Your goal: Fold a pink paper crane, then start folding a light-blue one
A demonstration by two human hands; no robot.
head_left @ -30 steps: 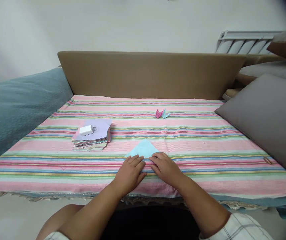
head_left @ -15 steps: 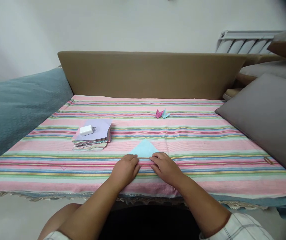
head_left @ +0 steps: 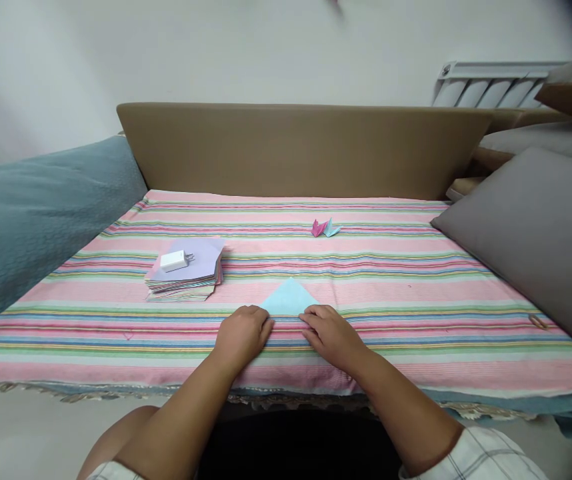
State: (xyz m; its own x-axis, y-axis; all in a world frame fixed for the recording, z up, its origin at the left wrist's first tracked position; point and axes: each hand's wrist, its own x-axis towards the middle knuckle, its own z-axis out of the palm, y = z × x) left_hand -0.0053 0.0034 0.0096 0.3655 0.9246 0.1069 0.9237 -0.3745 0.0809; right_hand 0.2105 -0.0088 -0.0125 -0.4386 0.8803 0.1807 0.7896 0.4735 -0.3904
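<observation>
A light blue sheet of paper [head_left: 289,297], folded to a triangle with its point away from me, lies flat on the striped cloth. At its lower left edge rests my left hand [head_left: 243,333], fingers laid down side by side and thumb apart, with nothing gripped. My right hand [head_left: 333,333] presses its fingertips on the fold's right end; its thumb is apart and lies on the cloth. Both lower corners of the paper are partly hidden by my fingers. Farther back sits a small pink and light blue folded paper piece [head_left: 325,228].
A stack of coloured paper [head_left: 201,270] stands to the left with a white plug charger [head_left: 174,261] on top. The striped cloth [head_left: 391,287] covers the sofa seat. Grey cushions [head_left: 531,227] border the right, a brown backrest [head_left: 291,150] the rear. A small brown loop [head_left: 538,322] lies at right.
My left hand has slid left along the paper's lower edge, baring more of the fold. My right hand and the paper have stayed nearly in place.
</observation>
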